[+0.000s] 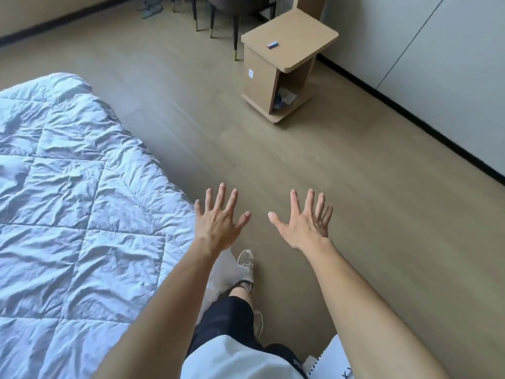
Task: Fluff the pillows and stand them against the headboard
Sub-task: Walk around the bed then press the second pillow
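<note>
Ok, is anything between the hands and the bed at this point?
Nothing visible. The left hand hovers open at the edge of the quilt, the right hand open over the floor. No pillow or headboard is in view.

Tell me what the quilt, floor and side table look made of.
Quilt: padded fabric with a slight sheen, stitched in squares, creased. Floor: matte wood-look planks, perhaps laminate; seams and grain show. Side table: light matte board, likely laminated; flat panels, rounded edges.
</note>
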